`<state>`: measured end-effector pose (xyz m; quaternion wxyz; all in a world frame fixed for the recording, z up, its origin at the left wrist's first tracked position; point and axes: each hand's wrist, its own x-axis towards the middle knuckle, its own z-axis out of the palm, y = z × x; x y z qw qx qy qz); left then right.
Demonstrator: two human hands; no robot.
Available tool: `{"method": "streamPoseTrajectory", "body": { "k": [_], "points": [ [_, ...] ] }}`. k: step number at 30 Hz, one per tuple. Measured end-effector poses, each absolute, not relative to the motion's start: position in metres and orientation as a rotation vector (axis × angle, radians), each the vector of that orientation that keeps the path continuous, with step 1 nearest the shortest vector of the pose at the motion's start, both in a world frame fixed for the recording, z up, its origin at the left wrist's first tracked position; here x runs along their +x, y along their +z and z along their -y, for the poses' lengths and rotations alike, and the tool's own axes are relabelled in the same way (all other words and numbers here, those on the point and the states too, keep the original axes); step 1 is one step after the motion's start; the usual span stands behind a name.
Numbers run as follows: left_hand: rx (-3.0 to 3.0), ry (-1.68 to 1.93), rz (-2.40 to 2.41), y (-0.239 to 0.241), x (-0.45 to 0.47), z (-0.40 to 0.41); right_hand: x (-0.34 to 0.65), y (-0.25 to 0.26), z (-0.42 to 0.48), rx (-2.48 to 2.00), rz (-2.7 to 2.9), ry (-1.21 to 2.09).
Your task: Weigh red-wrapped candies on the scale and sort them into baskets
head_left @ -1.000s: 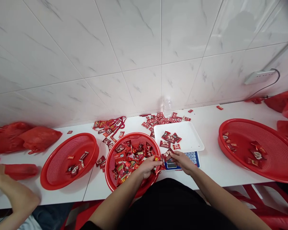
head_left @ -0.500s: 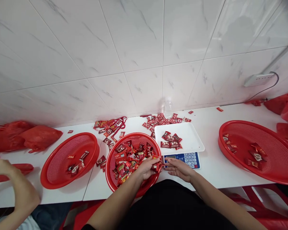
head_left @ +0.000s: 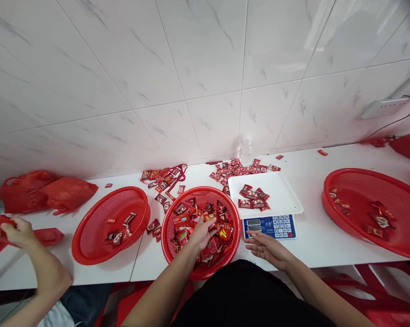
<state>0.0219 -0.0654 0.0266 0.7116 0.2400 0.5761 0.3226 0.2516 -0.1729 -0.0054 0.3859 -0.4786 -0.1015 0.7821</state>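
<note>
A round red plastic basket (head_left: 238, 227) full of small wrapped candies (head_left: 209, 247) stands in front of me. My left hand (head_left: 203, 234) is inside its rim, fingers apart over the candies and touching some of them. Just right of the basket, my right hand (head_left: 268, 249) is open with nothing in it, palm toward the basket and fingers stretched out. Behind that hand is a blue digital scale (head_left: 269, 227). Its white tray (head_left: 283, 195) bears a small group of dark red candy packets (head_left: 254, 198).
Left and right stand more red baskets (head_left: 80, 231) (head_left: 330, 213) with a few candies. Loose candies (head_left: 237, 169) and a clear bottle (head_left: 247, 152) are by the wall. Red bags (head_left: 68, 193) lie far left, near a co-worker's hand (head_left: 19, 234) on red plastic.
My left hand has moved left into the basket, and the packets it held are no longer in its fingers. My hands are farther apart. The view has shifted slightly left.
</note>
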Motion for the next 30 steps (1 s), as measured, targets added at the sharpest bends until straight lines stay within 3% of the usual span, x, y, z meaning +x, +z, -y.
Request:
{"method": "streamPoseTrajectory", "body": {
  "k": [6, 13, 19, 23, 30],
  "points": [
    [0.951, 0.634, -1.322, 0.016, 0.008, 0.06, 0.247, -0.009, 0.175, -1.209, 0.201, 1.9],
    [1.829, 0.086, -1.408, -0.01, 0.024, 0.074, 0.292, -0.007, 0.155, -1.514, 0.531, 1.566],
    [2.031, -0.09, -1.467, -0.029, 0.035, 0.075, 0.331, -0.022, 0.111, -1.733, 1.393, 0.893],
    [2.107, -0.098, -1.493, -0.031, 0.038, 0.074, 0.339, -0.034, 0.09, -1.731, 1.793, 0.729],
    [2.122, -0.084, -1.56, -0.03, 0.044, 0.079, 0.341, -0.042, 0.077, -1.818, 1.896, 0.51]
  ]
}}
